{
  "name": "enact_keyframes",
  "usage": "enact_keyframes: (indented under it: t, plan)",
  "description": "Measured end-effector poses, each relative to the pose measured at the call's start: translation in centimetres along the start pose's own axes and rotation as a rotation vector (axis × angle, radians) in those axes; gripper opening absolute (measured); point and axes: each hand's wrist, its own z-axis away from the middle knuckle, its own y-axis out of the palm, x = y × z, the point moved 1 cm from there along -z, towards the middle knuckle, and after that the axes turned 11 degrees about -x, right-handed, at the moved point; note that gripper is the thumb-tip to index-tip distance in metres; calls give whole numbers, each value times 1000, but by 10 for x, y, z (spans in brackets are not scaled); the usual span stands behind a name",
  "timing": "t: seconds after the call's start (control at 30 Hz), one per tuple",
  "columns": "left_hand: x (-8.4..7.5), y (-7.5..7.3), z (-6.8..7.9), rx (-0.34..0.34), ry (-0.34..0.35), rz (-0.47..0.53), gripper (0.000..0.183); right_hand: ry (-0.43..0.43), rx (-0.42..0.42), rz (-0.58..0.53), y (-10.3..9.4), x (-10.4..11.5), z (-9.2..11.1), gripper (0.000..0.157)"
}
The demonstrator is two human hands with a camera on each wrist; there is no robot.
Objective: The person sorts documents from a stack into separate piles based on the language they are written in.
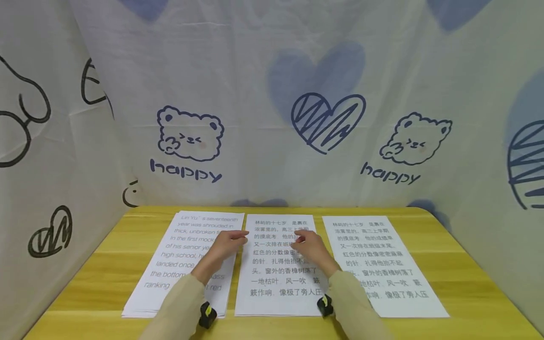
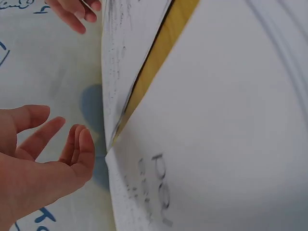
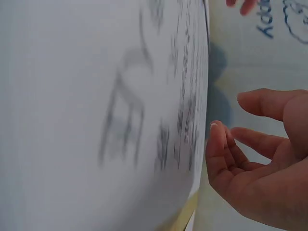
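Note:
Three sets of printed paper lie side by side. On the left is a stack with English text (image 1: 163,271); in the middle, a Chinese-text stack (image 1: 278,302); on the right, Chinese-text paper (image 1: 397,264). My left hand (image 1: 225,245) hovers over the gap between the English and middle papers, fingers loosely bent and holding nothing. Above the right side of the middle stack is my right hand (image 1: 312,248), also holding nothing. Both wrist views show thumbs apart from the fingers, on the left hand (image 2: 50,166) and the right hand (image 3: 262,161) alike.
The papers rest on a yellow wood-grain table (image 1: 89,278). A pale cloth (image 1: 255,156) with hearts, bears and "happy" prints hangs behind it and along the sides. A black band with a small device (image 1: 208,315) sits at the left wrist, another device (image 1: 325,305) at the right.

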Motion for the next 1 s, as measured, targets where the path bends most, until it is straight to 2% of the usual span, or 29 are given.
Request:
enact_keyframes:
  t: [0.13, 0.3, 0.47, 0.57, 0.6, 0.77, 0.9, 1.0]
  plan:
    - [6, 6, -5, -10, -49, 9, 36, 85, -39, 5, -13, -16, -9, 44]
    - [13, 8, -7, -5, -70, -14, 38, 153, -42, -8, -23, -31, -15, 44]
    - [15, 11, -8, 29, -63, -86, 40, 149, -22, 25, -31, -40, -16, 45]
    - [15, 13, -11, 37, -65, -116, 23, 142, -8, 44, -33, -43, -16, 41]
    - [15, 13, -11, 38, -69, -120, 16, 145, 1, 40, -32, -43, -16, 36]
    - [16, 15, -13, 40, -79, -135, 16, 145, 33, 45, -32, -45, -17, 26]
    - [15, 15, -13, 46, -85, -119, 11, 131, 40, 40, -33, -46, -17, 28]
    - [14, 14, -12, 48, -84, -116, 28, 122, 39, 22, -33, -46, -17, 33]
